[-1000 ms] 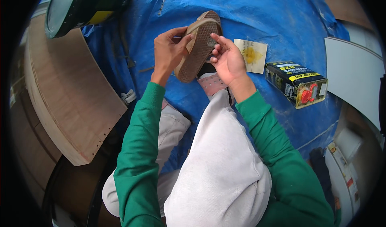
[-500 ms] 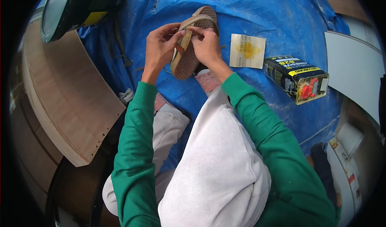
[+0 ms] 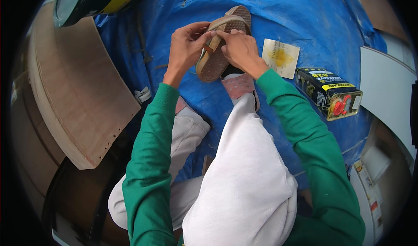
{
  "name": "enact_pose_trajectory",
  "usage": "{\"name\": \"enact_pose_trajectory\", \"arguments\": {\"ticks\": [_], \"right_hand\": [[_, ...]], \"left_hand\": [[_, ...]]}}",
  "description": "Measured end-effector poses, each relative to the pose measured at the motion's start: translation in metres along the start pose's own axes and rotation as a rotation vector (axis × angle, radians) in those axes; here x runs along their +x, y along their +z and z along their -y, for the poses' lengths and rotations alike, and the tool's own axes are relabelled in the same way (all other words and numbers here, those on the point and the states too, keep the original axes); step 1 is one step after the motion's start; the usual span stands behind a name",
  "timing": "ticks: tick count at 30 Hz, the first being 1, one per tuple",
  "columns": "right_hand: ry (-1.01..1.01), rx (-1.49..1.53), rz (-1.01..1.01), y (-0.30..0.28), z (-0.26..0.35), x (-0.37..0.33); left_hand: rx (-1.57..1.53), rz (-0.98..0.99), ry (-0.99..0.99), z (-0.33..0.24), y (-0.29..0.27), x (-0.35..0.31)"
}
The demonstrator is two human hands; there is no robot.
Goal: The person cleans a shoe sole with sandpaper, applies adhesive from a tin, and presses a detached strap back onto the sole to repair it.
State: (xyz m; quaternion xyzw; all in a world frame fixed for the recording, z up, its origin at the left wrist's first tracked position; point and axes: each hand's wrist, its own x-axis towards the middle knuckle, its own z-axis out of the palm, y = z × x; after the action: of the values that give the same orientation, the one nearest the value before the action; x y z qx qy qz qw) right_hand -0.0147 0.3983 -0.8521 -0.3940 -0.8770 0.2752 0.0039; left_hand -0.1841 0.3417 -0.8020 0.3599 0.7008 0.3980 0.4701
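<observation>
A brown sandal (image 3: 210,67) with a textured footbed lies at a slant on the blue tarp, just beyond my feet. Its tan strap (image 3: 223,21) arches across the middle, and a small orange piece (image 3: 208,48) shows by the left edge. My left hand (image 3: 189,45) pinches the left end of the strap between thumb and fingers. From the right, my right hand (image 3: 242,50) presses its bent fingers on the strap beside the left fingertips; its grip is partly hidden. A pale card (image 3: 281,58) with a yellow smear lies to the right of the sandal.
Right of the card, a black-and-yellow rectangular tin (image 3: 328,91) with a red cap lies on the blue tarp (image 3: 278,11). A curved wooden panel (image 3: 80,93) stands at left, below a dark green container (image 3: 93,2). A white board (image 3: 387,93) borders the right side.
The whole view has shifted, so most things appear farther right. Both hands stay at the sandal's strap, and my right fingers have shifted slightly.
</observation>
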Motion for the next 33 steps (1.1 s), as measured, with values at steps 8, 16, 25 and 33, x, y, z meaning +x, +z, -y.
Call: {"name": "enact_pose_trajectory", "arguments": {"ticks": [8,16,25,33], "right_hand": [[0.066,0.197,0.115,0.003,0.013,-0.023],[0.516,1.685,0.407,-0.016,-0.007,-0.021],[0.355,2.387,0.415,-0.033,0.016,-0.03],[0.368,2.575,0.365,-0.039,0.027,-0.029]], "left_hand": [[0.016,-0.033,-0.02,-0.004,-0.001,-0.003],[0.017,-0.007,-0.017,0.005,-0.009,0.003],[0.009,0.005,0.039,0.006,-0.003,0.003],[0.035,-0.04,0.053,0.007,0.009,-0.005]]}}
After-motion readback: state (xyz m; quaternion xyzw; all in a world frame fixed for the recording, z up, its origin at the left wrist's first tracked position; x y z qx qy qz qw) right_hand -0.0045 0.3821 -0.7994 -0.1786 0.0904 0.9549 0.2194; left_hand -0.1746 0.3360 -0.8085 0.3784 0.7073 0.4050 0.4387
